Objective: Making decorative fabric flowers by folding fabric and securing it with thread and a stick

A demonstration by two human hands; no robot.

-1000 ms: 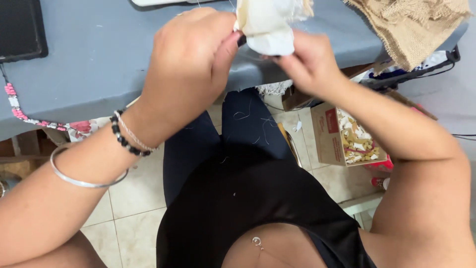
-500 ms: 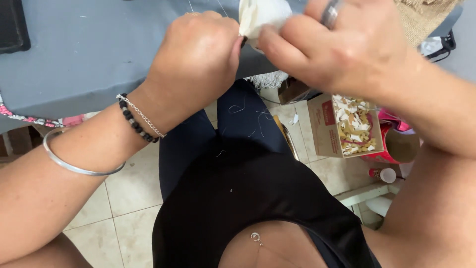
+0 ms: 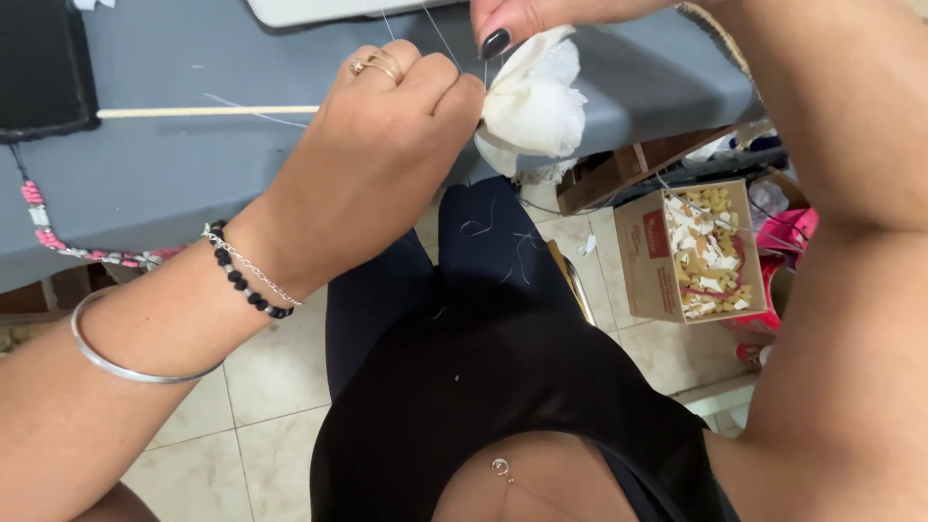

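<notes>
My left hand [image 3: 387, 145], with gold rings and bracelets at the wrist, is closed on a bunched cream fabric piece [image 3: 534, 104] at the edge of the grey table [image 3: 174, 174]. Thin white thread [image 3: 437, 29] runs up from the fabric toward the top of the view. My right hand [image 3: 541, 17] is at the top edge, just above the fabric; its dark-nailed thumb and fingers are pinched together, seemingly on the thread. Most of that hand is out of view.
A thin wooden stick [image 3: 208, 112] lies on the table. A dark flat object [image 3: 43, 68] sits at the far left, with a pink and white beaded strand [image 3: 58, 237] below it. A cardboard box [image 3: 696, 253] of pale scraps stands on the tiled floor at right.
My right hand has risen from beside the fabric to the top edge, drawing the thread upward. The view has shifted, showing the stick on the table.
</notes>
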